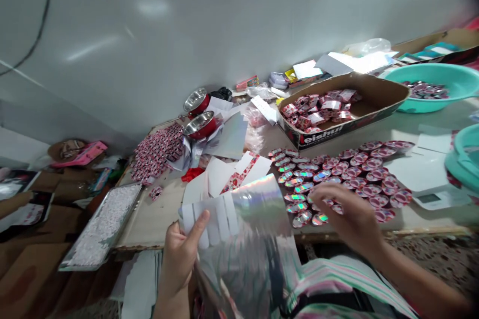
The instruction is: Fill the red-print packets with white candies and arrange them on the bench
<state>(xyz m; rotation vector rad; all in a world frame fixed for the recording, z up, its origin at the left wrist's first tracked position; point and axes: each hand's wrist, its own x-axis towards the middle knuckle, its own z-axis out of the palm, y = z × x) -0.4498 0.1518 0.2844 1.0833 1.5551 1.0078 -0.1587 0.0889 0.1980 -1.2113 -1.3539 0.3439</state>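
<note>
My left hand (183,249) grips a shiny silver sheet (258,214) at its left edge, thumb on top. White label strips (213,219) lie side by side along that edge, under and beside the thumb. My right hand (352,217) is slightly blurred over the near part of the table, its fingers loosely bent and apart, with nothing visible in them. Beneath and around it, rows of oval packs (355,169) in pink and dark red lie on the table; those on the left carry rainbow-shiny oval stickers (299,197).
An open cardboard box (337,132) of wrapped pink packs stands behind the rows. Turquoise basins (430,104) and a white scale (430,197) are on the right. At left are a pile of small pink pieces (157,152), red metal bowls (202,127) and a tray (103,224).
</note>
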